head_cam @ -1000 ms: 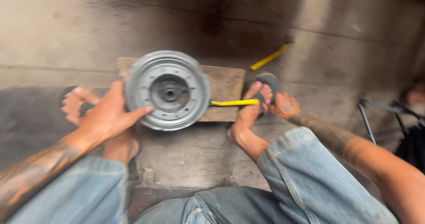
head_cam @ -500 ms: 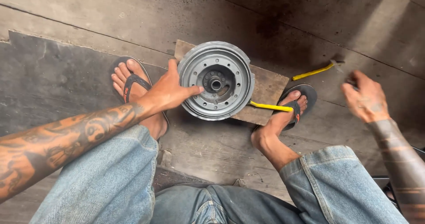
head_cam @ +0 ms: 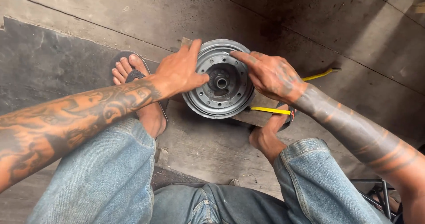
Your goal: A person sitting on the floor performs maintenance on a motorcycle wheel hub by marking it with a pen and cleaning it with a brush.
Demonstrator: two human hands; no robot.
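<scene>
Grey metal wheel rim (head_cam: 220,80), round and ribbed with a ring of small bolt holes around a dark central hub, lies flat on a worn wooden board (head_cam: 256,113) on the stained concrete floor (head_cam: 336,24). Its painted surface looks dull and scuffed (grime sits in the grooves). The left hand (head_cam: 179,71) rests on the rim's left edge, fingers spread over the outer lip and thumb reaching toward the hub; it presses rather than closes around anything. The right hand (head_cam: 270,75) lies on the right side, fingers extended flat across the upper flange, likewise open. A yellow-handled tool (head_cam: 270,110) lies on the board just beside the rim, near the right foot in a dark flip-flop (head_cam: 287,117). The left foot, also in a sandal (head_cam: 133,75), stands on a dark rubbery mat (head_cam: 53,60).
</scene>
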